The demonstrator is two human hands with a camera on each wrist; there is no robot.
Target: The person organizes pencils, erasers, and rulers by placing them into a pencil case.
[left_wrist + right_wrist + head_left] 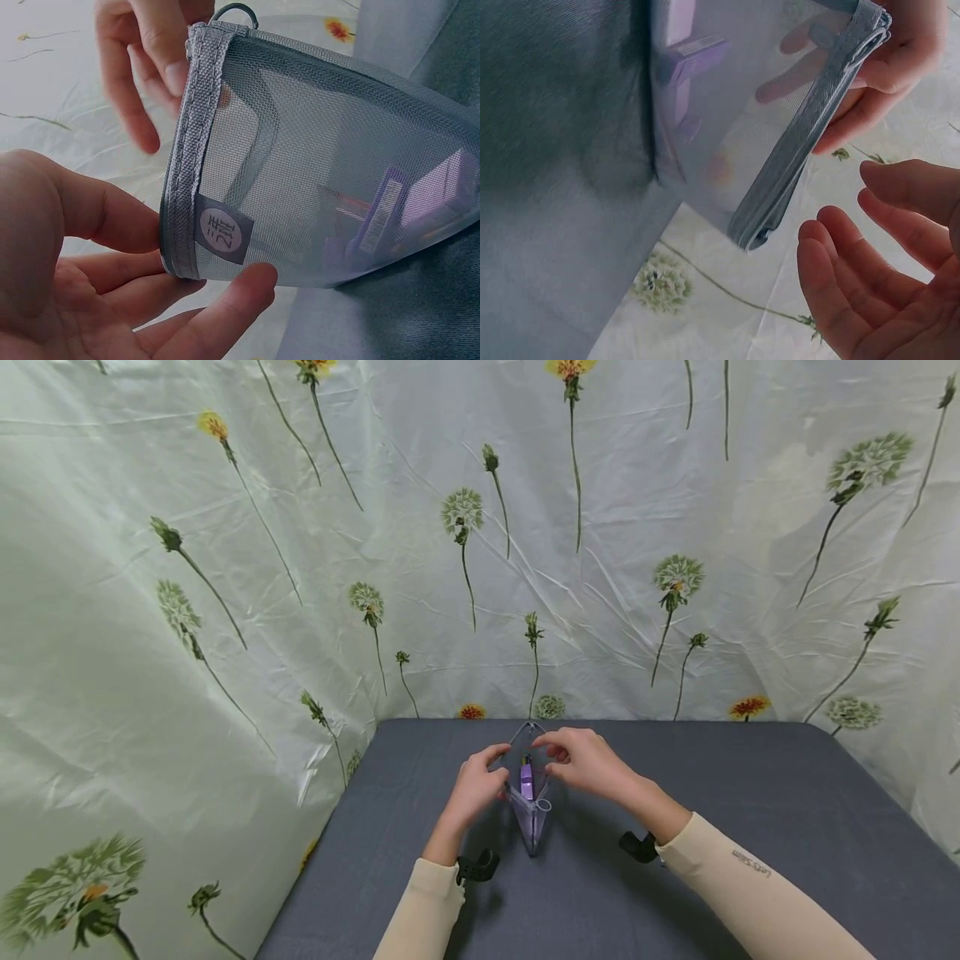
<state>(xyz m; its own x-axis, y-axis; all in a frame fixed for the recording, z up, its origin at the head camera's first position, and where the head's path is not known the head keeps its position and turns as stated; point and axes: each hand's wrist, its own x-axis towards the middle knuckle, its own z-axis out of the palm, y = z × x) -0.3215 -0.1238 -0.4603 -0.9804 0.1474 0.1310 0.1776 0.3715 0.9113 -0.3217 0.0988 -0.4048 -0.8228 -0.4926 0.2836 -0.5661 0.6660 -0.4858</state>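
Note:
A grey mesh zipper pouch stands on the table with its top spread apart. My left hand grips its zippered rim; in the left wrist view a fingertip lies against the mesh beside a small round printed tag. My right hand hovers at the other side, its fingers loosely bent. In the right wrist view those fingers are apart from the pouch and hold nothing. Inside lie a purple object and a lavender block, blurred by the mesh.
The dark grey table spreads around the pouch. A pale curtain with a dandelion print hangs behind it and along the left. Black straps sit at both wrists. A small ring is at the pouch's near end.

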